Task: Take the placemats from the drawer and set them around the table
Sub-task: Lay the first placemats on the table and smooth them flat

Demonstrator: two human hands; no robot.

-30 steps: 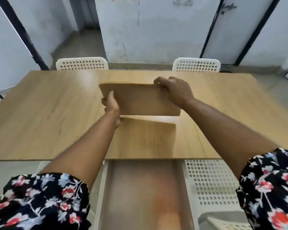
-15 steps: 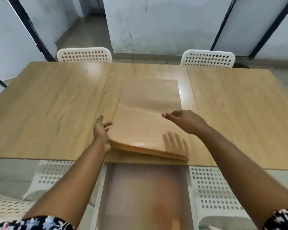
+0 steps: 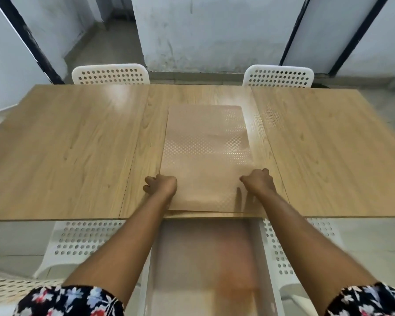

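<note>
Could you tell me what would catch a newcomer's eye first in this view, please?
Most striking is the stack of tan placemats lying flat at the middle of the wooden table, its near edge at the table's near edge. The left hand and right hand rest curled on its near corners. Below, an open white drawer juts out under the table, and two white perforated chairs stand along the far side.

No readable text, label, brand, number or sign appears anywhere in view; every visible surface is plain or only patterned, and nothing printed can be made out
</note>
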